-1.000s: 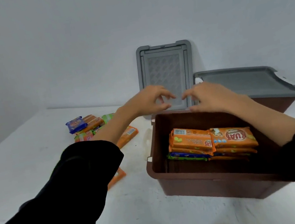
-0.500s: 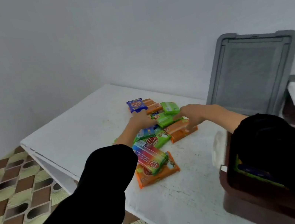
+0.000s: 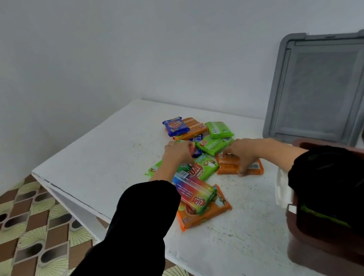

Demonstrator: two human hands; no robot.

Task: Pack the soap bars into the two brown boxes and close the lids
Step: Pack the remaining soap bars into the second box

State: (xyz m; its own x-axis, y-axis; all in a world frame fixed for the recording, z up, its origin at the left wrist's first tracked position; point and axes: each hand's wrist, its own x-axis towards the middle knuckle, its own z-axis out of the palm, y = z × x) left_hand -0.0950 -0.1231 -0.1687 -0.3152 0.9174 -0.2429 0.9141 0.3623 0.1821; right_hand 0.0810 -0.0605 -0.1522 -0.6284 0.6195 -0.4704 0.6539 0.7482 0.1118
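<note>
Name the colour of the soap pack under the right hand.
Orange soap pack, gripped by the right hand; the head view shows it.

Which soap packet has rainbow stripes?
The rainbow packet is the long one nearest us, lying on an orange packet; the rest are orange, green or blue.

Single head-worn view, looking forward-down and leftward across white table (image 3: 116, 153), close range.
</note>
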